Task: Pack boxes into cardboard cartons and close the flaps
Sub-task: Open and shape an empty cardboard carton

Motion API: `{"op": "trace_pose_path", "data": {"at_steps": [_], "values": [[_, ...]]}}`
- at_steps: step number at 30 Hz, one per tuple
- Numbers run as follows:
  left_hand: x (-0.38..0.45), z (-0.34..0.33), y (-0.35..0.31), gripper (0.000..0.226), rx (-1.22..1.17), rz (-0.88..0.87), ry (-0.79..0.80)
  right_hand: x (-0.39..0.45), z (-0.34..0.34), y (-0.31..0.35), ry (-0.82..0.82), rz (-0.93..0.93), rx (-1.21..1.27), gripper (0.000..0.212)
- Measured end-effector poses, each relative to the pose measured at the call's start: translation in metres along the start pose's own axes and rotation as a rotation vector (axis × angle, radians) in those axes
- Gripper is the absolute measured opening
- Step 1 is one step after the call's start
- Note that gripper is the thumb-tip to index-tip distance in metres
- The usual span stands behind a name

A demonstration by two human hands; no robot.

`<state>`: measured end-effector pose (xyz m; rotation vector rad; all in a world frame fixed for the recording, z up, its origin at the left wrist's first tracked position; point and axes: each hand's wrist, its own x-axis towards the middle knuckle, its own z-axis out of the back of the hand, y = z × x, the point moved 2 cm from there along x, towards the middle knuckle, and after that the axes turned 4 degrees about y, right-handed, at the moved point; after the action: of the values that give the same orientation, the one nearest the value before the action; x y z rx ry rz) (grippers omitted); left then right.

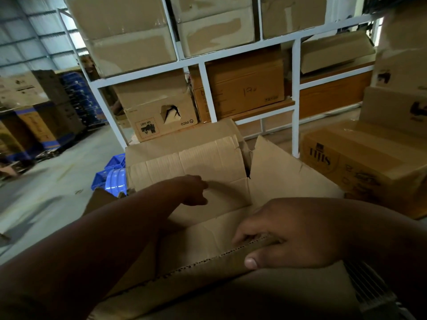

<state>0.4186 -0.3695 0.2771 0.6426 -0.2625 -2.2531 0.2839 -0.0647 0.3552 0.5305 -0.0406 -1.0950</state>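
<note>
A large brown cardboard carton (288, 181) stands right in front of me with its flaps partly folded. My right hand (291, 234) grips the edge of the near flap (208, 248), thumb on my side and fingers over the corrugated edge. My left hand (191, 190) reaches forward and presses on the far flap (196, 162), which lies folded down over the opening. The right flap (288, 179) slopes outward. The carton's inside is hidden by the flaps and my arms.
A white metal rack (208, 88) full of cardboard cartons rises just behind the carton. A printed carton (360, 167) sits at the right. Blue plastic crates (111, 174) lie on the floor at the left, and stacked cartons (34, 116) stand beyond the concrete aisle.
</note>
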Motion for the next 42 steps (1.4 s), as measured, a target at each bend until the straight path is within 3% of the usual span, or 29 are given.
{"op": "trace_pose_path", "data": {"at_steps": [9, 19, 24, 27, 30, 35, 42], "values": [[-0.121, 0.082, -0.091, 0.067, -0.231, -0.096, -0.145, -0.052, 0.004, -0.027, -0.141, -0.026, -0.021, 0.047], [-0.219, 0.187, -0.272, 0.043, -0.454, -0.256, -0.388, -0.227, 0.014, -0.074, -0.293, -0.209, -0.036, 0.032], [-0.206, 0.198, -0.388, 0.037, -0.580, -0.310, -0.393, -0.323, -0.024, -0.138, -0.343, -0.321, -0.031, 0.028], [-0.197, 0.197, -0.451, 0.017, -0.646, -0.395, -0.370, -0.368, -0.051, -0.172, -0.340, -0.347, -0.001, 0.009], [-0.179, 0.198, -0.498, 0.040, -0.619, -0.426, -0.327, -0.399, -0.063, -0.200, -0.361, -0.348, 0.032, 0.015], [-0.135, 0.225, -0.539, 0.055, -0.619, -0.417, -0.289, -0.427, -0.051, -0.250, -0.419, -0.406, 0.096, 0.020], [-0.005, 0.264, -0.567, 0.039, -0.632, -0.440, -0.305, -0.419, -0.017, -0.357, -0.437, -0.514, 0.085, 0.031]]}}
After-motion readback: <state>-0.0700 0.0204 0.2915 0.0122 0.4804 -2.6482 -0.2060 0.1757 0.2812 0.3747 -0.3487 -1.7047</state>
